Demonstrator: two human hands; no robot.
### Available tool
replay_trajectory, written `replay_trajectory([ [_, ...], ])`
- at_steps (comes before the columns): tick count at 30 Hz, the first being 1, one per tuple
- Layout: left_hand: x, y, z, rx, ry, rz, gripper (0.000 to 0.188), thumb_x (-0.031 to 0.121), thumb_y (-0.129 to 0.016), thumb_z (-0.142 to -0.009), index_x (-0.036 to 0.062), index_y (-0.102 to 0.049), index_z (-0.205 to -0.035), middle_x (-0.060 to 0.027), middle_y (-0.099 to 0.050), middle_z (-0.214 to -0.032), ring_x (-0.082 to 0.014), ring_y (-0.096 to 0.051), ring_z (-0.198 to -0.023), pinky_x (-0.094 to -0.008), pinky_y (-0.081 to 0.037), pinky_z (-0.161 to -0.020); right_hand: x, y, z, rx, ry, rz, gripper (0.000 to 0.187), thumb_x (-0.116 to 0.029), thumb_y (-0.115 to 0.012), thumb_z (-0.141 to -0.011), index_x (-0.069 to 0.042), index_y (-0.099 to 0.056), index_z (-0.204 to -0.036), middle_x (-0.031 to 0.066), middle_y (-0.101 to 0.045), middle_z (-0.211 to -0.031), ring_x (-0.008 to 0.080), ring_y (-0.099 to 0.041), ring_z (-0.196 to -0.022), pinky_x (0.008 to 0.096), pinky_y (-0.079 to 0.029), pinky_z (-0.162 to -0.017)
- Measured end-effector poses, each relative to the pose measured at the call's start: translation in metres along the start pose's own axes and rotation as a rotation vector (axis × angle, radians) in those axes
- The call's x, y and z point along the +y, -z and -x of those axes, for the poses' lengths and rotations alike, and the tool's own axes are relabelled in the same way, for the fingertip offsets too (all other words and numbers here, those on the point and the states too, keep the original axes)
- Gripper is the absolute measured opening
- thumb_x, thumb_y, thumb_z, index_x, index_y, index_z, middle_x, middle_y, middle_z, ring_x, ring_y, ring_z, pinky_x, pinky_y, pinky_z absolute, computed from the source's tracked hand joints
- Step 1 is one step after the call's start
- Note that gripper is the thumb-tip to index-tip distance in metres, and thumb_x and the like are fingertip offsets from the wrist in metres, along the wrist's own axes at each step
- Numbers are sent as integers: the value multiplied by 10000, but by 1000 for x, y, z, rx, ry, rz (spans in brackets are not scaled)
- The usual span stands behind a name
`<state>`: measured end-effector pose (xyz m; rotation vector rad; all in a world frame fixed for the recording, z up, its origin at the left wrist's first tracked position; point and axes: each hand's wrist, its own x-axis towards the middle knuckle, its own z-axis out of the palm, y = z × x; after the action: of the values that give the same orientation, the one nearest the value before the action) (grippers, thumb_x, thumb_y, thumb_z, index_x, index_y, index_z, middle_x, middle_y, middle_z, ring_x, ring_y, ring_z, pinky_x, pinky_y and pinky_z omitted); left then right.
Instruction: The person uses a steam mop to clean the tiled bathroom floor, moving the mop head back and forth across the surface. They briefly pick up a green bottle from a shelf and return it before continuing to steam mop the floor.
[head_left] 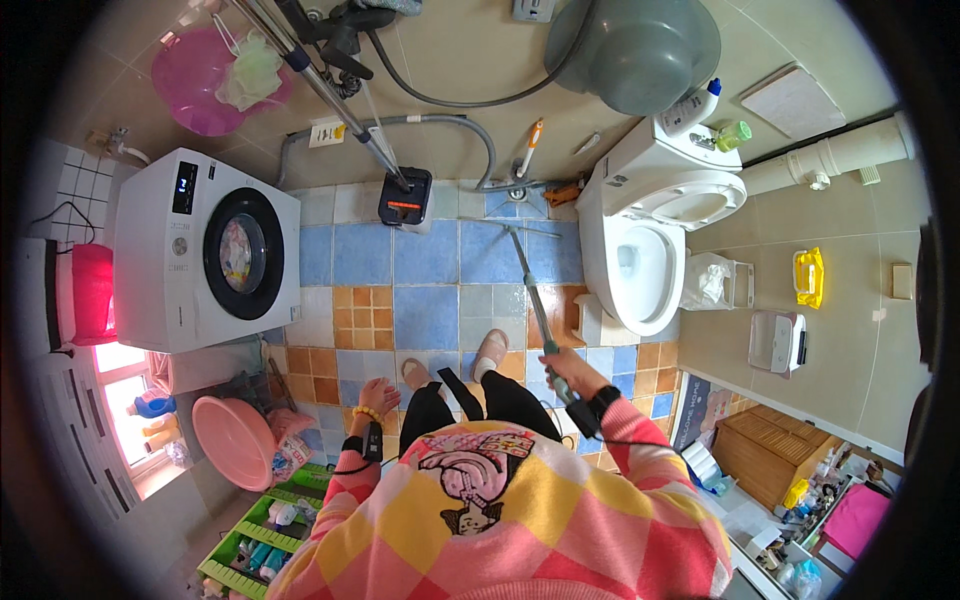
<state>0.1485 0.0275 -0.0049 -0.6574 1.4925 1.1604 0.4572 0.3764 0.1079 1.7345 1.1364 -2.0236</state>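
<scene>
The right hand [573,378] is wrapped around a long grey-green floor squeegee [536,300], whose narrow head lies on the blue tiles [362,253]. The left hand [378,397] hangs loosely spread — gripping nothing. Colourful laundry [237,250] sits behind the round door of the washing machine [150,290], and a green crate [222,573] holds bottles [259,558]. A white bin [743,285] beside the toilet [640,312] contains a clear plastic bag [706,274]; a silver pole [335,100] reaches into a black-topped bucket [405,213].

A boxy washing machine [208,255] stands left, an oval-bowled ceramic toilet [602,250] right; between them, a rectangular plastic bucket [422,205] and long-handled tool [537,300]
</scene>
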Motion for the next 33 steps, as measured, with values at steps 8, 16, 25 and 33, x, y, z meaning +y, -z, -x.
replay_trajectory([
  [8,11,-19,7,-64,-41,-22,294,235,-622,-900,61,-486,-1095,-142,-559,-967,-310,-621,-824,-453,-562,-758,-52,11,-41,0,28,-110,220,-183,-661,-850,10,-562,-811,92,-551,-619,216,-546,-460,346,-446,-410],
  [16,2,-19,7,-2,-11,-50,255,243,-571,-938,58,-490,-1093,-124,-579,-902,-282,-638,-786,-419,-573,-670,-28,17,15,-101,-15,-178,189,-145,-644,-870,-2,-528,-828,78,-551,-643,183,-539,-457,327,-451,-397],
  [25,17,-50,12,-65,-86,-46,256,241,-581,-931,69,-473,-1088,-135,-587,-933,-279,-648,-790,-403,-575,-696,-86,31,44,-149,33,-280,201,-150,-612,-903,26,-514,-914,103,-571,-738,171,-567,-561,302,-506,-459],
  [33,24,-65,15,-94,-80,-55,269,192,-625,-896,88,-483,-1099,-120,-590,-887,-272,-637,-787,-423,-577,-705,-135,72,84,-383,53,-366,133,-92,-541,-897,29,-530,-952,168,-628,-806,151,-594,-547,231,-476,-387],
])
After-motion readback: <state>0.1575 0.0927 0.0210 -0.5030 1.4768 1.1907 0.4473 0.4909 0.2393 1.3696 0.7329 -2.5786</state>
